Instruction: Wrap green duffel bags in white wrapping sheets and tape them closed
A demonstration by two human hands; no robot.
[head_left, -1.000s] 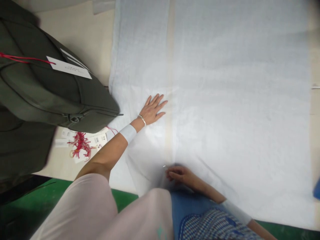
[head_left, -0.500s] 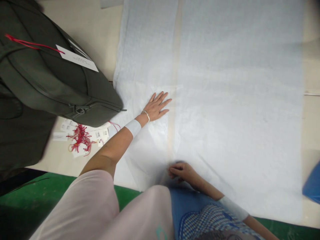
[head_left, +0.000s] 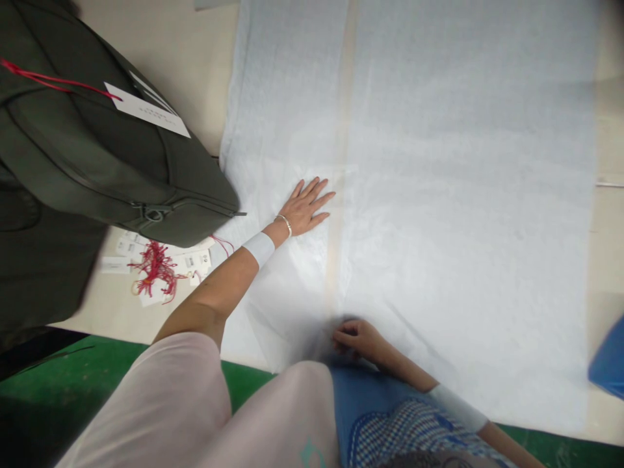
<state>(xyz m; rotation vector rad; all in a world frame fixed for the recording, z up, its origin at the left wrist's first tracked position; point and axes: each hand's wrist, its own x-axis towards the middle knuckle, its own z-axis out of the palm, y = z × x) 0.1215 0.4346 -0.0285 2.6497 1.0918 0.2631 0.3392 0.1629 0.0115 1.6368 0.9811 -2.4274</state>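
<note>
A large whitish, thin sheet (head_left: pixel 463 214) lies spread over the table, with a narrow beige strip running lengthwise through it. My left hand (head_left: pixel 306 208) rests flat on the sheet, fingers spread, just left of that strip. Low in the view, close to my body, my right hand (head_left: pixel 355 339) is closed at the strip's near end, thumb and fingers drawn together. What lies in its pinch, if anything, is too small and blurred to make out. Creases and a shadow show in the sheet around it.
A dark green bag (head_left: pixel 160 162) with a zip and a white hang tag (head_left: pixel 146 112) on red string stands at the left. Beneath it lie white tags with tangled red strings (head_left: pixel 156 270). Something blue (head_left: pixel 609 364) sits at the right edge.
My right hand has shifted very slightly to the right. The left hand stays flat in the same place.
</note>
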